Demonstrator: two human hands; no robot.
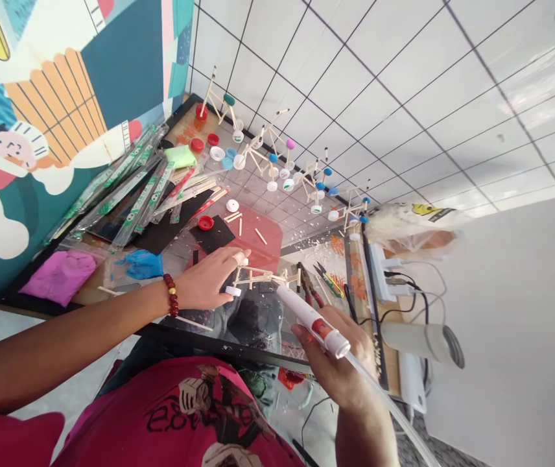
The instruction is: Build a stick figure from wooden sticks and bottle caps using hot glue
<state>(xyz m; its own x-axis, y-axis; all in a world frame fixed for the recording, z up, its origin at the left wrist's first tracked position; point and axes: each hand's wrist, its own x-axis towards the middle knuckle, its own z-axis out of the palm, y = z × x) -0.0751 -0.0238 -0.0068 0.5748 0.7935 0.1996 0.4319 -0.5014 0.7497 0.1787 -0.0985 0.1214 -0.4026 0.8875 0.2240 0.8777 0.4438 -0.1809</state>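
Observation:
My left hand (212, 277) is closed on the left end of a small wooden-stick model (258, 277), by its white caps. My right hand (338, 344) is wrapped round a white glue gun (309, 316) with a red trigger part; a clear glue stick runs out of its back. The gun's tip points at the right part of the model, very near or touching it; which one I cannot tell. The model lies just above the glossy table top, between both hands.
Several stick models with bottle caps (287, 162) line the tiled wall. Plastic-wrapped stick packs (146, 188), pink clay (61, 275) and blue clay (141, 264) lie left. Pliers (307, 282), cutters (330, 281), a power strip (382, 272) and a cup (421, 344) stand right.

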